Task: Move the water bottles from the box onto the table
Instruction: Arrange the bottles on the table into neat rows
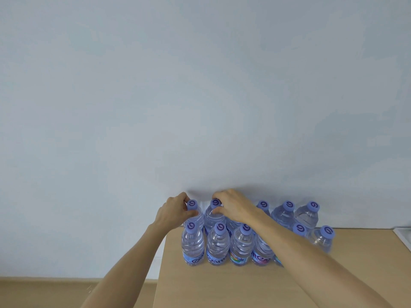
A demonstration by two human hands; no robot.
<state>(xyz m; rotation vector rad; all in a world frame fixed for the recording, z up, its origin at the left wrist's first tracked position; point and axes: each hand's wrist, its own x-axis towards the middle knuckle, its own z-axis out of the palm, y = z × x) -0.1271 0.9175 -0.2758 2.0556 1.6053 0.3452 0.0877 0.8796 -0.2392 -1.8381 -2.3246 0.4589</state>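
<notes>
Several clear water bottles with purple caps stand upright in two rows on the light wooden table (222,285), close to the wall. My left hand (174,211) grips the neck of the back-left bottle (193,213), fingers curled under its cap. My right hand (233,206) grips the neck of the bottle beside it (214,215), partly covering its cap. Front-row bottles (218,245) stand just below my hands. My right forearm hides part of one front bottle. No box shows in this view.
A pale blue wall fills the upper frame right behind the back row. The table's left edge (161,270) runs down beside the leftmost bottles, with wooden floor (55,292) beyond. A white object's corner (403,235) pokes in at the far right.
</notes>
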